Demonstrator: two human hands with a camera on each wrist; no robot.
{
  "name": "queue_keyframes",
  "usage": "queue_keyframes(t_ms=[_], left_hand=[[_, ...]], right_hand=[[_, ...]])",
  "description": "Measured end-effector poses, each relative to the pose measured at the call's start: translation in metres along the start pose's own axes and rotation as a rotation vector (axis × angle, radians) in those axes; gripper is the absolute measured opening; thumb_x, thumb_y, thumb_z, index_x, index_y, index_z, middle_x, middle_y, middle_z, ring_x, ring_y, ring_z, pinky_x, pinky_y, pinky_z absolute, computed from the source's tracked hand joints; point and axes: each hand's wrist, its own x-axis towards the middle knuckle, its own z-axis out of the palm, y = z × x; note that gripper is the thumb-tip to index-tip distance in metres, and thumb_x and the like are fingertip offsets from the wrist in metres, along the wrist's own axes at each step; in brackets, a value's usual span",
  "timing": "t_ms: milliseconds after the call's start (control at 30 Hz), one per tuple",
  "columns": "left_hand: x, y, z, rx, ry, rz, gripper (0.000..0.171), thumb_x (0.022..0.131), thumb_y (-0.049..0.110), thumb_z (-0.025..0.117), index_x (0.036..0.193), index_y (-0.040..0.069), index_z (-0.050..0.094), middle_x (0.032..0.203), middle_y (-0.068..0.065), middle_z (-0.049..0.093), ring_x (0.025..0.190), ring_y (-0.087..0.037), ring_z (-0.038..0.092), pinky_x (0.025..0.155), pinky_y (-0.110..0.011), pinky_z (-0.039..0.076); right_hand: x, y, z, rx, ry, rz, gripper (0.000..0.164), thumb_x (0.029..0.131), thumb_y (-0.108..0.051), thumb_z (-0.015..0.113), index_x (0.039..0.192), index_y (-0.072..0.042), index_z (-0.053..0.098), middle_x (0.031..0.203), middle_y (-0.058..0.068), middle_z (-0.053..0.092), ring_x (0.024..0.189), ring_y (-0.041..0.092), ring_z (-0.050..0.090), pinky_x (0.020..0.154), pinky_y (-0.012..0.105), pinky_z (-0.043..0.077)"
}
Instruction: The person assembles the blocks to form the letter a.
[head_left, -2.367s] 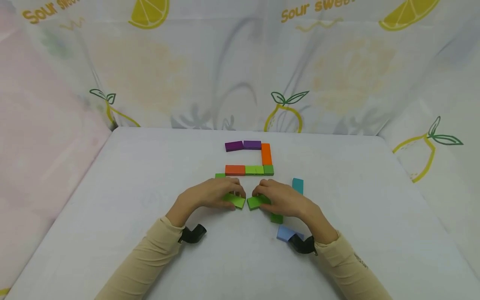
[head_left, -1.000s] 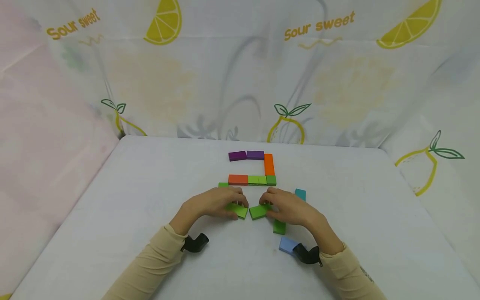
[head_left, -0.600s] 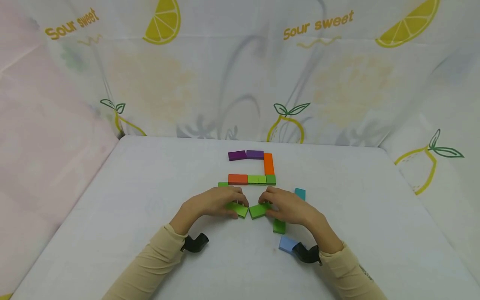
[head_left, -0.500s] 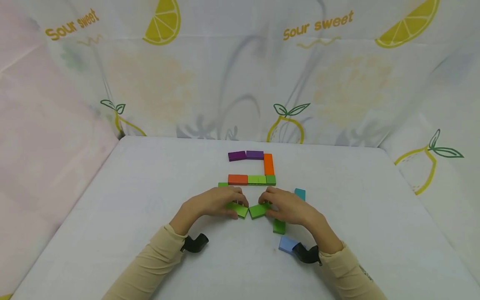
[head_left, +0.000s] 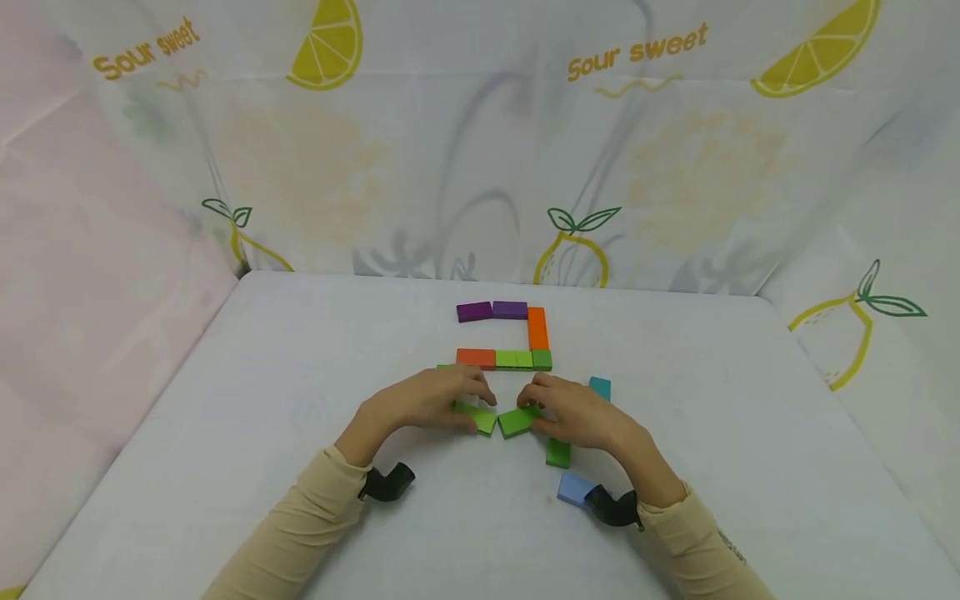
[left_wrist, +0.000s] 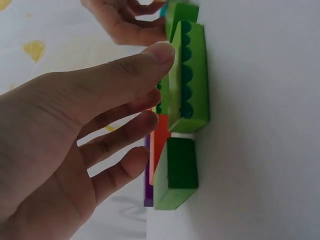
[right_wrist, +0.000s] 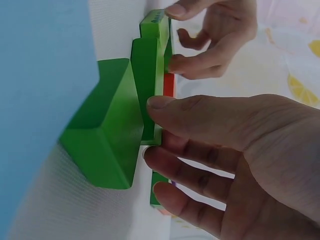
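Note:
In the head view, a light green block [head_left: 482,421] with dark green scallops on one side lies tilted in the middle of the table. My left hand [head_left: 427,398] is just behind it; the left wrist view shows the thumb by the block's top edge and the other fingers spread, with nothing gripped. My right hand [head_left: 576,414] pinches a green block [head_left: 514,422] between thumb and fingers. The near ends of these two blocks almost meet in a shallow V. Another green block [right_wrist: 112,135] lies close below the right hand.
Behind the hands, purple blocks [head_left: 510,311], an orange block [head_left: 537,329], a red-orange block [head_left: 476,358] and green blocks [head_left: 513,359] form an angular line. A teal block [head_left: 600,388] and a light blue block [head_left: 574,488] lie around the right hand. Another green block [left_wrist: 181,167] sits by the left fingers.
My left fingers have let go of the light green block and lifted slightly up and back. The right hand and its block have come slightly left, narrowing the gap, then stayed still.

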Motion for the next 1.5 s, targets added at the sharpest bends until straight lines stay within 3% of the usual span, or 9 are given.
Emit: queue_keyframes(t_ms=[167,400,667,933,1133,1333,1500], left_hand=[[-0.012,-0.011,-0.011,-0.031,0.058,-0.079,0.038,0.080,0.023,0.076,0.116,0.017,0.065,0.119,-0.001,0.055,0.109,-0.018,0.052,0.095,-0.035,0.046],[-0.025,-0.027,-0.018,-0.049,0.064,-0.241,0.059,0.076,0.020,0.080,0.128,0.011,0.054,0.122,-0.009,0.052,0.109,-0.023,0.052,0.096,-0.040,0.046],[-0.023,-0.029,-0.018,-0.036,0.035,-0.259,0.065,0.078,0.019,0.078,0.134,0.004,0.049,0.115,-0.010,0.057,0.104,-0.023,0.054,0.094,-0.039,0.046],[-0.020,-0.029,-0.017,-0.020,0.038,-0.255,0.064,0.078,0.022,0.077,0.133,0.002,0.050,0.120,-0.012,0.055,0.103,-0.022,0.053,0.095,-0.039,0.046],[-0.019,-0.023,-0.021,0.003,0.091,-0.234,0.065,0.079,0.028,0.077,0.135,0.010,0.050,0.128,-0.010,0.050,0.110,-0.024,0.055,0.095,-0.040,0.047],[-0.013,-0.010,-0.018,-0.067,0.032,-0.098,0.049,0.080,0.029,0.076,0.123,0.013,0.061,0.117,-0.001,0.061,0.085,-0.016,0.055,0.078,-0.027,0.047],[-0.009,-0.007,-0.012,-0.051,-0.014,-0.003,0.039,0.079,0.023,0.077,0.115,0.013,0.066,0.113,0.001,0.065,0.084,-0.014,0.055,0.080,-0.025,0.047]], right_hand=[[0.000,0.000,0.001,0.011,-0.014,0.011,0.024,0.087,-0.012,0.066,0.110,-0.010,0.063,0.105,0.002,0.060,0.092,0.016,0.059,0.083,0.032,0.051],[-0.001,0.000,0.002,0.002,-0.020,0.012,0.025,0.086,-0.012,0.067,0.111,-0.011,0.063,0.104,0.002,0.059,0.091,0.015,0.058,0.083,0.031,0.051],[-0.001,0.001,0.001,-0.012,-0.013,0.002,0.025,0.086,-0.012,0.067,0.110,-0.011,0.063,0.103,0.001,0.059,0.092,0.015,0.058,0.082,0.030,0.051],[-0.001,0.003,0.000,-0.011,-0.010,-0.006,0.025,0.086,-0.012,0.067,0.110,-0.011,0.062,0.104,0.002,0.059,0.093,0.016,0.058,0.083,0.031,0.051],[0.000,0.003,-0.001,-0.005,-0.012,-0.003,0.024,0.086,-0.013,0.067,0.110,-0.011,0.062,0.104,0.001,0.059,0.093,0.015,0.058,0.084,0.031,0.051],[0.001,0.003,-0.001,-0.019,-0.009,0.006,0.024,0.087,-0.014,0.067,0.110,-0.011,0.063,0.105,0.001,0.059,0.094,0.016,0.058,0.085,0.032,0.051],[0.001,0.005,-0.001,-0.020,0.003,0.001,0.025,0.087,-0.013,0.067,0.111,-0.011,0.063,0.106,0.001,0.060,0.096,0.017,0.058,0.087,0.033,0.051]])
